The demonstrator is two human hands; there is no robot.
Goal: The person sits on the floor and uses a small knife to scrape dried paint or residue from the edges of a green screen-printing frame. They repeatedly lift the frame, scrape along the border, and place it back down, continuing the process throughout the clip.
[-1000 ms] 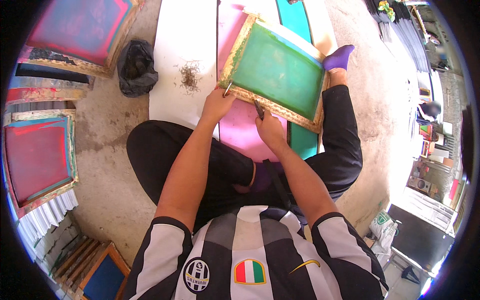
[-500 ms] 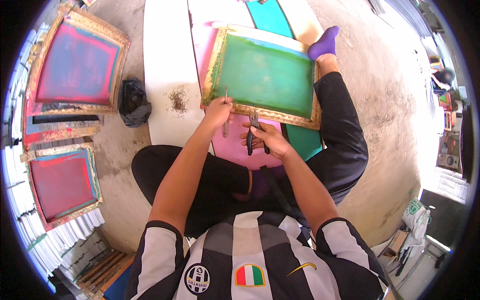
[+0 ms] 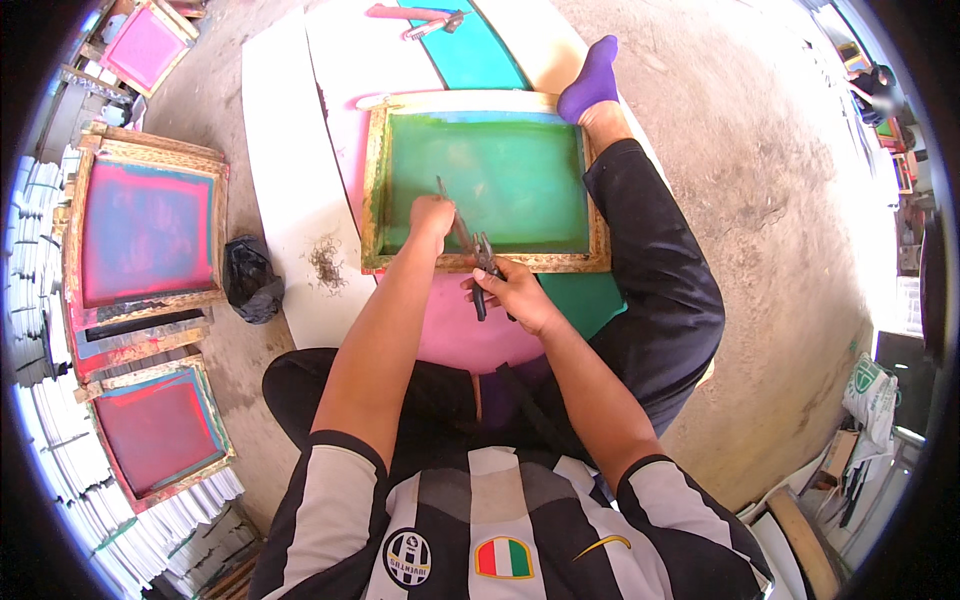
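Observation:
A wooden screen frame [image 3: 372,215] with green mesh [image 3: 520,180] lies in front of me, my sock-covered foot [image 3: 592,82] against its far right corner. My left hand [image 3: 432,218] is closed around a slim, pointed metal tool [image 3: 461,232], above the near left part of the mesh. The tool's tip points away from me, and its wider end slants toward the pliers. Just right of it, at the frame's near rail, my right hand [image 3: 515,292] grips pliers [image 3: 479,300] with dark handles, their jaws pointing away. Whether the tool touches the pliers, I cannot tell.
Beneath the frame are white, pink and teal boards [image 3: 470,325]. Small dark scraps [image 3: 325,263] lie on the white board, near a black plastic bag [image 3: 252,280]. Pink-and-blue screen frames [image 3: 150,230] stand at the left. Red-handled tools [image 3: 435,22] rest at the far end.
The view has shifted, and the frame looks squarer to me. My left hand has moved forward over the mesh, and its tool now tilts toward the pliers. Both hands keep their grip.

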